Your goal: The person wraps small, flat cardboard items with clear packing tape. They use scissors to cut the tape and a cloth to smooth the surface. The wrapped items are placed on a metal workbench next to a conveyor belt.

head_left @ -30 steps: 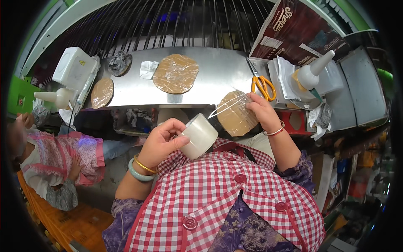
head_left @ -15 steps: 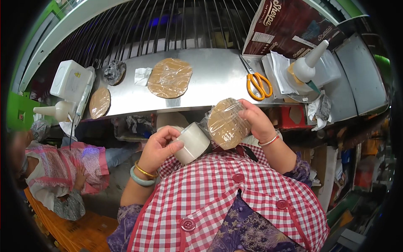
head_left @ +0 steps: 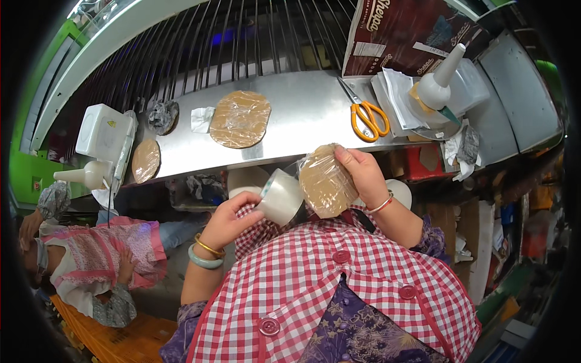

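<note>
My left hand [head_left: 233, 215] grips a wide roll of clear tape [head_left: 280, 198] by its edge, thumb on the near side. In my right hand [head_left: 361, 172] is a tan, rounded cardboard piece [head_left: 327, 181] covered with shiny clear tape, pinched at its upper right edge. The roll and the cardboard are side by side in front of my checked apron; a bit of clear film shows between them. On the metal table beyond lie a larger taped cardboard oval [head_left: 241, 119] and a smaller one [head_left: 146, 161] near the left edge.
Orange-handled scissors [head_left: 365, 115] lie open on the metal table [head_left: 296, 115]. White pointed-nozzle bottles stand at right [head_left: 437, 85] and left [head_left: 91, 174]. A dark red box [head_left: 399, 42] rises at the back right. A co-worker in a pink apron [head_left: 115, 251] is at the left.
The cardboard piece has tilted slightly, and my right fingers have shifted toward its top edge. My left hand has turned the tape roll a little. The whole view has shifted slightly.
</note>
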Tool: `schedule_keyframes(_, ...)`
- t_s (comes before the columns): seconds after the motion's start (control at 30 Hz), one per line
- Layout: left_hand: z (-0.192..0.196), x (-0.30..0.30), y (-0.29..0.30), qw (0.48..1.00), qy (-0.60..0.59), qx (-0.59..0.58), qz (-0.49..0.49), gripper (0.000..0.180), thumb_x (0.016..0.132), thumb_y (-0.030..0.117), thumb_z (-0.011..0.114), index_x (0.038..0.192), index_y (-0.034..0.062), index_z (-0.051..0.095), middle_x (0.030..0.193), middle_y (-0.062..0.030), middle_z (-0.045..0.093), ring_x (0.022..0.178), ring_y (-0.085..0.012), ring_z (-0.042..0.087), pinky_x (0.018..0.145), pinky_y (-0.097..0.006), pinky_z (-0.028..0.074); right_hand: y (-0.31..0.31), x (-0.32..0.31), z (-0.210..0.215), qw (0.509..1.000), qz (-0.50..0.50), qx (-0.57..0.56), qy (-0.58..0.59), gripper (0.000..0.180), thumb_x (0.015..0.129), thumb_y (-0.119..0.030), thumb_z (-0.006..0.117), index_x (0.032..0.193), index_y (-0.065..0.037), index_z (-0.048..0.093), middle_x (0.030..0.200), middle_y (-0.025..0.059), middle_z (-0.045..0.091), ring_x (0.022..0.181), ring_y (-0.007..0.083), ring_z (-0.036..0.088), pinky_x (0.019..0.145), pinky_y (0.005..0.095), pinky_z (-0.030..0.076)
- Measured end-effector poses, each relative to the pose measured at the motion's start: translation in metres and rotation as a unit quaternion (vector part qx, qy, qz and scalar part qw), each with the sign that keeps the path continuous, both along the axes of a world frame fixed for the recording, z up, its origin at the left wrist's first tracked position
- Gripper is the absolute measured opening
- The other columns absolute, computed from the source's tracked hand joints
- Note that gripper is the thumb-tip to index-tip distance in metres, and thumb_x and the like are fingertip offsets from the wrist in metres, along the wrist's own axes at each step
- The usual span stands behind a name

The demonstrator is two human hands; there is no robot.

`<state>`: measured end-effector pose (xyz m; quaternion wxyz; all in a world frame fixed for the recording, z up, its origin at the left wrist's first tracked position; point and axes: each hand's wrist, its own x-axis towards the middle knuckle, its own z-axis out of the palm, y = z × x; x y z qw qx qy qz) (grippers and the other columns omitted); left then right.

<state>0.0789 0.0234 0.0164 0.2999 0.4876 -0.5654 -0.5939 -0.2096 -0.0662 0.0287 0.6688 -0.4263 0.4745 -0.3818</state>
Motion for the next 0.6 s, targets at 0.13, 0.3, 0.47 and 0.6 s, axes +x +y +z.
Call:
schedule_keyframes(0.13,0.019,-0.02,-0.023,0.987,0.103,-0.037,0.119,0.049,0.084,0.008,0.061,0.129,0.0007,0.044,0.119,-0.0103,0.055,0.114,-0.0186,0.05,0.099,-0.031,0.037,0.008,0.006,-0.007,0.993,0.084,-0.047,0.061,0.038,0.094,-0.033,0.053,0.095,0.003,0.065,0.077,0.0,0.062,0.07,0.0043,0.052,0.063,0.022,0.045)
schedule_keyframes(0.3,0.045,-0.066,-0.06,0.994,-0.07,-0.08,-0.001,0.028,0.083,0.011,0.065,0.108,0.0004,0.058,0.097,-0.0051,0.061,0.094,-0.0124,0.056,0.085,-0.026,0.044,0.012,0.01,-0.003,0.978,0.189,-0.046,0.073,0.042,0.097,-0.034,0.047,0.096,0.004,0.065,0.083,0.0012,0.063,0.075,0.0054,0.054,0.069,0.0219,0.046)
schedule_keyframes(0.47,0.032,-0.082,-0.068,0.998,0.066,0.015,0.017,0.016,0.084,0.017,0.065,0.087,0.0012,0.064,0.08,-0.0013,0.062,0.078,-0.0063,0.055,0.071,-0.023,0.044,0.009,0.003,0.007,0.971,0.205,-0.075,0.092,0.047,0.097,-0.037,0.046,0.085,0.004,0.066,0.07,0.0004,0.06,0.066,0.0058,0.049,0.06,0.0246,0.044)
schedule_keyframes(0.6,0.026,-0.087,-0.067,0.988,0.137,0.06,0.044,0.013,0.085,0.017,0.064,0.086,0.0041,0.064,0.078,-0.0006,0.061,0.078,-0.0049,0.053,0.073,-0.02,0.043,0.009,-0.002,0.011,0.976,0.212,-0.019,0.039,0.05,0.096,-0.042,0.045,0.087,0.002,0.067,0.071,0.0002,0.06,0.068,0.0055,0.049,0.063,0.0242,0.045)
